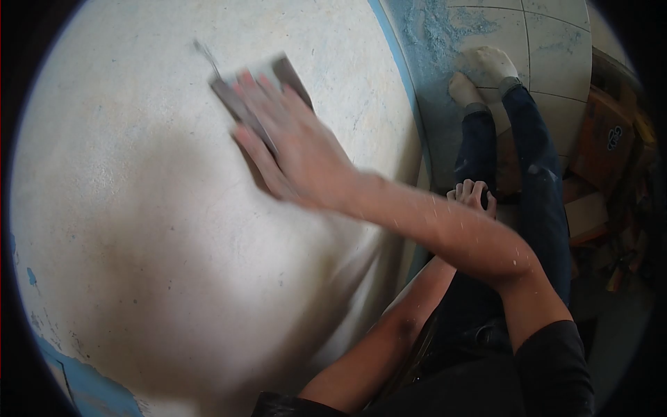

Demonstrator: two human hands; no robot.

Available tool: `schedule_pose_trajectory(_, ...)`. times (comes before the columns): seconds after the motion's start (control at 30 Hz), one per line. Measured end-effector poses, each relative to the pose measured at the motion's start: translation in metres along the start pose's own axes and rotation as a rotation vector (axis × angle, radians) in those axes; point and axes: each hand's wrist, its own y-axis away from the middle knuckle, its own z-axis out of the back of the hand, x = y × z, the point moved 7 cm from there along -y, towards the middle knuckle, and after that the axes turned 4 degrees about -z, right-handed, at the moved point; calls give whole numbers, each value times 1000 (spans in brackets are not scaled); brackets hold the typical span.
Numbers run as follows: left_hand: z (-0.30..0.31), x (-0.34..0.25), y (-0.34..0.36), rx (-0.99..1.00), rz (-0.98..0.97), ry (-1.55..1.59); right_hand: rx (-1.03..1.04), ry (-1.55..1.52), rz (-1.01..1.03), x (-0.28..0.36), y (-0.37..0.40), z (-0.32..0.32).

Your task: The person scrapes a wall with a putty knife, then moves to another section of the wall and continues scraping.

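My right hand [299, 142] presses a grey piece of sandpaper [240, 104] against the pale, patchy wall [174, 229]. Its fingers lie over the sheet, pointing up and left, with the thumb along the near edge. The hand and sheet are blurred by motion. A thin dark strip [205, 57] shows just past the sheet's corner. Down by my legs, below the right forearm, my left hand [474, 193] is curled around something dark that I cannot make out. White specks of dust dot the right forearm.
Blue powder and flakes [445, 31] are scattered over the tiled floor [556, 42] by my dusty feet [493, 64]. A blue strip [396, 48] runs along the wall's edge. Cardboard boxes [601, 142] and other clutter stand at the right, beyond my legs.
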Motion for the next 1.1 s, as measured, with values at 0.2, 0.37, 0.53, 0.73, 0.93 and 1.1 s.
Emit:
schedule_pose_trajectory(0.2,1,-2,0,14,15,-11,100,62,-32,-25,46,-2)
schedule_pose_trajectory(0.37,9,-6,1,-7,-23,52,-17,60,-134,-55,-19,2)
schedule_pose_trajectory(0.53,0,-2,-1,-13,0,8,151,28,-198,-37,50,3)
schedule_pose_trajectory(0.73,14,-10,0,-53,-110,34,50,34,-263,-68,1,6)
schedule_pose_trajectory(0.93,2,-2,-1,-23,-11,14,197,-16,-302,-39,58,3)
schedule_pose_trajectory(1.1,6,-4,-2,-4,-15,-7,86,-12,-310,-75,29,7)
